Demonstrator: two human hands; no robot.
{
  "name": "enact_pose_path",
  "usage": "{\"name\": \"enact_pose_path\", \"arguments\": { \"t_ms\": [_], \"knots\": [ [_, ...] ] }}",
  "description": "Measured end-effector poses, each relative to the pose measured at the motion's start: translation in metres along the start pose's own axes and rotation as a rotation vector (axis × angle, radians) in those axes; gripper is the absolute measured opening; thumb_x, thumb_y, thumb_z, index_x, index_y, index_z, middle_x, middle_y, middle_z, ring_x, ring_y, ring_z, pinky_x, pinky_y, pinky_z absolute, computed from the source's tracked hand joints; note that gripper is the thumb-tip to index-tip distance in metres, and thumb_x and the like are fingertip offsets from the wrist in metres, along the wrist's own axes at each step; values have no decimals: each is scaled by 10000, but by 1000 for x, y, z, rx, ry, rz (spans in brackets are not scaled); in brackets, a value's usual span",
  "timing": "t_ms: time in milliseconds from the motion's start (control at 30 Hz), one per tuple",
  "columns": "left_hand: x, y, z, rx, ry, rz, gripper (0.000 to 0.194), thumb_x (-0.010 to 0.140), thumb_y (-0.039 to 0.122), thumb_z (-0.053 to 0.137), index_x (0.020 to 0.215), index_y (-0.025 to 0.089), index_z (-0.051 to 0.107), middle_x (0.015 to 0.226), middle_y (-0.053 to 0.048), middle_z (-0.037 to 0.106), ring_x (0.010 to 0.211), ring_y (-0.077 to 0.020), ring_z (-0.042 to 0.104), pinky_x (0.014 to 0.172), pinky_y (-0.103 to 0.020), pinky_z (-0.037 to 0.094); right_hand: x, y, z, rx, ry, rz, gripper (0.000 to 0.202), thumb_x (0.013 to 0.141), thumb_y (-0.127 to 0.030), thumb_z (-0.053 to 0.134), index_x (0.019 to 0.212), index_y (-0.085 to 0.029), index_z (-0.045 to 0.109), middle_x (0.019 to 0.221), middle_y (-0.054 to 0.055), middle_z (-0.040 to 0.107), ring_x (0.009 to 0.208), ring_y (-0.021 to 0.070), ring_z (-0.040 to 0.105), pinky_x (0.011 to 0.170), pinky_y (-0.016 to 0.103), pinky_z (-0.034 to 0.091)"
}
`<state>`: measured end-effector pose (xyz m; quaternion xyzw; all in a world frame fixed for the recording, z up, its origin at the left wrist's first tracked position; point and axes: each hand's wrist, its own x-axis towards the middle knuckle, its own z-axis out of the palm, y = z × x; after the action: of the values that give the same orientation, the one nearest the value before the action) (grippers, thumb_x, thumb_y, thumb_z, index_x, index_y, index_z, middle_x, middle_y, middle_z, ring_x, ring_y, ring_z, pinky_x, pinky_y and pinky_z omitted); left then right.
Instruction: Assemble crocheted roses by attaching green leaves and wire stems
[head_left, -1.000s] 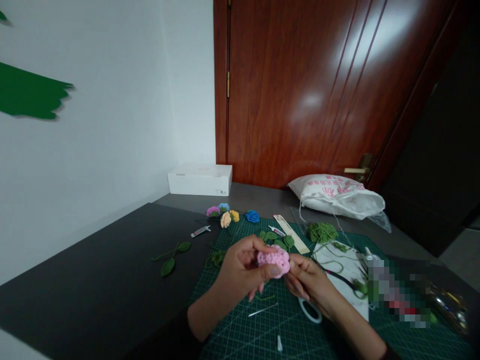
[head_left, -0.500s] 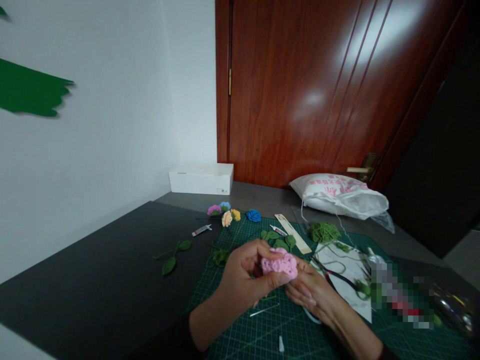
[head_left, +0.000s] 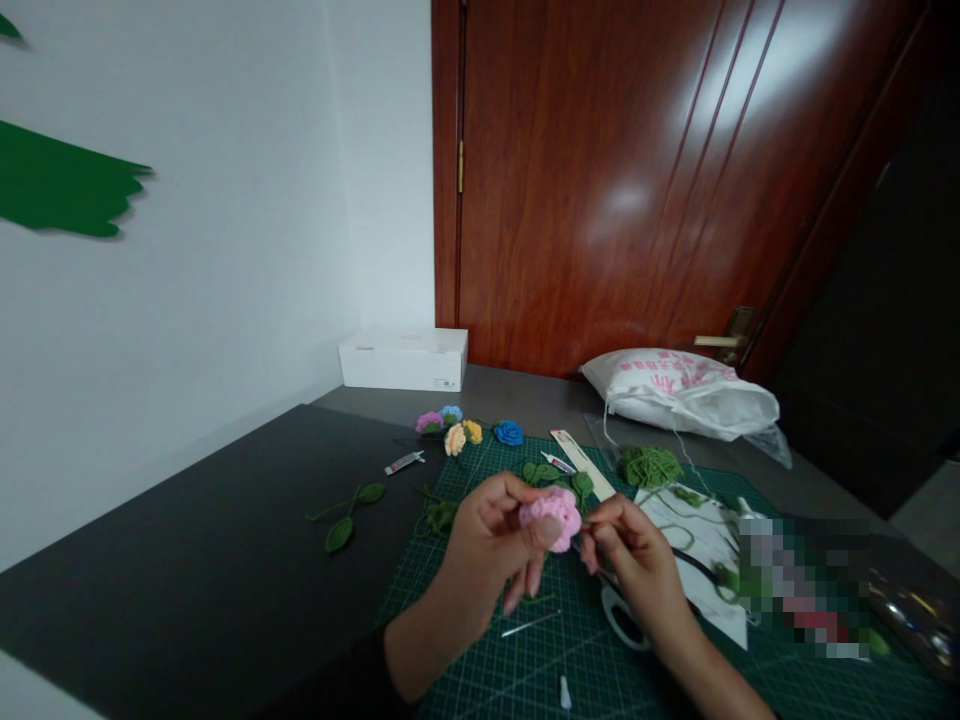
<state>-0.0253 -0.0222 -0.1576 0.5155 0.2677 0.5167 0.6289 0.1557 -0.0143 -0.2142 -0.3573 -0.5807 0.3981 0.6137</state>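
A pink crocheted flower (head_left: 564,508) is pinched between the thumb and fingers of my left hand (head_left: 491,550), above the green cutting mat (head_left: 480,660). Close to the flower's right side, the thumb and index finger of my right hand (head_left: 637,560) are pressed together on a thin, dark strand, perhaps the stem; its kind is hard to make out. White-handled scissors (head_left: 624,618) lie partly hidden under my right hand. A thin metal needle or hook (head_left: 531,624) and a small white cap (head_left: 565,692) rest on the mat nearer to me.
Behind my hands are green crocheted leaves (head_left: 581,487), a ruler (head_left: 585,465), a blue flower (head_left: 509,432) and green yarn (head_left: 651,467). Another leaf sprig (head_left: 340,534) and a glue tube (head_left: 405,462) lie left. A white box (head_left: 401,360) and plastic bag (head_left: 675,395) stand at the back.
The flower has turned and shifted slightly left in my left hand. My right hand has moved up and closed its fingertips beside it, uncovering more of the scissors.
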Motion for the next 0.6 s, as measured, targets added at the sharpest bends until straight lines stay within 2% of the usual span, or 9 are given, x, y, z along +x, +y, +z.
{"name": "enact_pose_path", "arguments": {
  "t_ms": [100,167,200,267,367,433,500,600],
  "knots": [
    [3,-2,0,-42,73,-20,281,844,402,691,866,165,541,456,69,558,261,-14,346,248,-88,191,-8,-10,-4,-417,120,-262,229,898,-410,616,776,-220,656,601,16,643,555,164,579,570,282,423],
    [5,-4,-1,-47,96,-6,286,845,407,690,867,164,540,463,74,560,258,-10,342,249,-89,203,-9,-15,-4,-502,134,-285,250,897,-414,614,749,-218,661,581,15,624,549,160,566,560,279,410],
    [6,-5,-2,-42,99,11,289,831,397,707,866,164,540,488,70,577,265,-13,364,251,-92,227,-9,-18,-3,-449,123,-233,274,905,-428,602,738,-215,644,536,-2,588,506,142,534,529,265,393],
    [8,-8,-4,-26,89,49,297,793,364,749,867,166,540,537,60,605,294,-27,431,260,-99,280,-5,-20,0,-184,48,-34,317,922,-462,576,731,-209,597,429,-61,467,382,92,401,436,224,323],
    [7,-10,-5,-12,20,85,314,753,321,786,879,167,543,587,41,633,335,-50,499,270,-106,318,2,-17,2,333,-182,354,339,867,-504,647,755,-194,568,376,-128,338,298,34,178,337,177,184],
    [6,-11,-5,0,-34,105,318,739,306,799,883,162,554,609,34,633,334,-50,501,272,-112,327,4,-13,2,496,-313,529,366,790,-500,736,739,-178,569,369,-146,308,285,16,113,302,167,133],
    [6,-10,-5,16,-65,122,303,749,297,791,896,159,566,629,29,628,336,-48,496,274,-117,330,4,-9,3,525,-360,588,388,745,-493,780,710,-172,564,354,-158,279,271,9,82,277,166,107],
    [9,-5,-9,37,-52,149,227,825,315,714,929,166,577,751,-16,654,466,-88,569,335,-153,425,6,-8,4,536,-311,549,399,756,-513,765,720,-173,560,340,-161,282,264,6,80,271,157,116]
  ]
}}
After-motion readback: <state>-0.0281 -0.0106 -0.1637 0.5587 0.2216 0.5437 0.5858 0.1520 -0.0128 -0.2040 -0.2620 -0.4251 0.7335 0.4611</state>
